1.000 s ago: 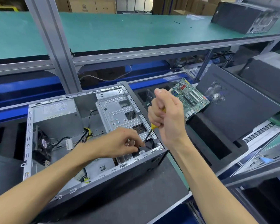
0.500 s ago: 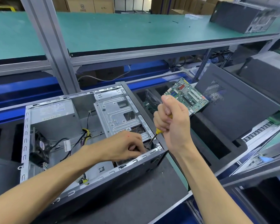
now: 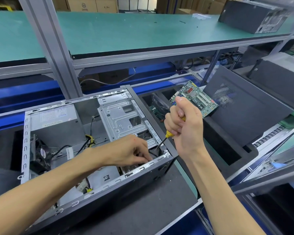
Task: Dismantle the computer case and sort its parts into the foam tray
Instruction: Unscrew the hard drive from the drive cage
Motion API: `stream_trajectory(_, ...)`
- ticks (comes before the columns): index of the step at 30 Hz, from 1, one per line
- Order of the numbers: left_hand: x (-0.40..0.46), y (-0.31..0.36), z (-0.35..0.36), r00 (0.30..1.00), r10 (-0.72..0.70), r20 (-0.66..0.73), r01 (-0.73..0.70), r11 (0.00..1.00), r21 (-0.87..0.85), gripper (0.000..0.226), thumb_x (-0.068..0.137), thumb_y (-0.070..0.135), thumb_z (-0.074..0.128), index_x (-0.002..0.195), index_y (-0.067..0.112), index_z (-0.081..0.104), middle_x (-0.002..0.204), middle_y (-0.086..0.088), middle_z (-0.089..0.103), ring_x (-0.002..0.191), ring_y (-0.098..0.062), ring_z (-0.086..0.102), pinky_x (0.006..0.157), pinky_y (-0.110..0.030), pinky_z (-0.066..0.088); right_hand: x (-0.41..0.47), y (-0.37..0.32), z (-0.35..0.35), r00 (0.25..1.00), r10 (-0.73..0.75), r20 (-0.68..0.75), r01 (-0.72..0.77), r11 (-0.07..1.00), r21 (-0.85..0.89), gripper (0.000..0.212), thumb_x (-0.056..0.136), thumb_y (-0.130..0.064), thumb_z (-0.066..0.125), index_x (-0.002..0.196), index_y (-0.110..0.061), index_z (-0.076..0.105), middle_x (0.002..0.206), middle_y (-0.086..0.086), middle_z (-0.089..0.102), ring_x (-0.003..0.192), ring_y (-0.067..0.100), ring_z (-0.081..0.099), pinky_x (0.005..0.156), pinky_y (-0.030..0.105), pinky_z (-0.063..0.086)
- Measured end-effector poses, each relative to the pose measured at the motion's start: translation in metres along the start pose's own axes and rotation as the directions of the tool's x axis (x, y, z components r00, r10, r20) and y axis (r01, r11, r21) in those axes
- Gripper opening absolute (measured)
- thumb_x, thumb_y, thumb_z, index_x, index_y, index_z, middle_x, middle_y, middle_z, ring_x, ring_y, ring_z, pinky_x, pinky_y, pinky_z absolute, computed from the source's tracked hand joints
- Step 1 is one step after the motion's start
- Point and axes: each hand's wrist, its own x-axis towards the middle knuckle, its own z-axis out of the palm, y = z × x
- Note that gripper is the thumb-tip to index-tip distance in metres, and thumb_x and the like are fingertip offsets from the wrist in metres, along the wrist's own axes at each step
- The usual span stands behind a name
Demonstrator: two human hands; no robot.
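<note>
- Since the earlier frame the right hand [image 3: 185, 126] sits slightly lower, its grip closed on the yellow screwdriver [image 3: 168, 134].
- The tip meets the computer case [image 3: 109, 167] corner on the desk; the left hand [image 3: 131, 150] pinches something unclear there.
- Likely step: unscrewing; next needs steady turning, then moving the part to the foam tray [image 3: 227, 150].

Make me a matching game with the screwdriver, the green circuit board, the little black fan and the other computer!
Things:
1. screwdriver
2. green circuit board
3. black fan
4. second computer case

Places:
A. up on the green shelf, far right
B. in the right hand
C. inside the open case, left end
D. leaning on the dark foam tray

Pairs: 1-B, 2-D, 3-C, 4-A
</note>
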Motion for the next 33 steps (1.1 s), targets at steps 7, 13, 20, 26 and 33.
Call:
stream_trajectory(7, 0.003, 0.0, 0.002, 0.999, -0.03, 0.024, 0.029, 0.999, 0.027, 0.01, 0.094, 0.032, 0.067, 0.096, 0.024, 0.071, 0.094, 0.015, 0.067, 0.088, -0.001, 0.062, 0.082, -0.017, 0.051, 0.003, -0.003, -0.002, 1.0, -0.019, -0.013, 0.019, 1.0, 0.007, 0.039, 0.096, -0.018, 0.05, 0.063, -0.018, 0.029, 0.045, -0.007, 0.023, 0.039, 0.01, 0.015, 0.038, 0.02, 0.018)
stream_trajectory(13, 0.008, 0.005, -0.004, 0.995, -0.042, 0.094, 0.031, 0.994, 0.107, 0.013, 0.097, 0.035, 0.061, 0.094, 0.024, 0.067, 0.091, 0.013, 0.066, 0.083, -0.003, 0.06, 0.075, -0.018, 0.05, 0.005, -0.005, -0.002, 0.999, -0.025, -0.024, 0.025, 1.0, 0.002, 0.04, 0.095, -0.019, 0.051, 0.062, -0.017, 0.029, 0.045, -0.007, 0.023, 0.039, 0.01, 0.015, 0.039, 0.021, 0.016)
stream_trajectory(20, -0.003, 0.003, 0.008, 0.993, 0.117, -0.022, -0.112, 0.981, 0.161, 0.017, 0.101, 0.031, 0.057, 0.109, 0.022, 0.07, 0.101, 0.012, 0.066, 0.09, -0.001, 0.06, 0.084, -0.015, 0.048, 0.006, 0.001, -0.001, 1.0, -0.021, -0.014, 0.021, 1.0, -0.001, 0.04, 0.097, -0.017, 0.05, 0.063, -0.017, 0.03, 0.046, -0.006, 0.023, 0.039, 0.01, 0.016, 0.038, 0.021, 0.019)
stream_trajectory(26, -0.008, -0.001, 0.013, 0.988, 0.145, -0.058, -0.128, 0.963, 0.237, 0.017, 0.097, 0.027, 0.062, 0.106, 0.022, 0.076, 0.096, 0.011, 0.068, 0.084, -0.003, 0.063, 0.078, -0.005, 0.042, 0.009, 0.0, -0.002, 1.0, -0.026, -0.014, 0.026, 1.0, -0.011, 0.04, 0.097, -0.017, 0.051, 0.063, -0.017, 0.03, 0.046, -0.006, 0.023, 0.039, 0.01, 0.017, 0.038, 0.021, 0.02)
stream_trajectory(33, 0.009, 0.005, 0.005, 0.999, -0.042, -0.024, 0.046, 0.973, 0.225, 0.022, 0.097, 0.042, 0.055, 0.087, 0.025, 0.065, 0.083, 0.013, 0.065, 0.076, -0.003, 0.058, 0.072, -0.024, 0.051, 0.011, 0.004, -0.002, 0.999, -0.025, -0.024, 0.025, 1.0, -0.011, 0.041, 0.099, -0.016, 0.05, 0.064, -0.017, 0.029, 0.048, -0.003, 0.019, 0.04, 0.01, 0.016, 0.038, 0.021, 0.02)
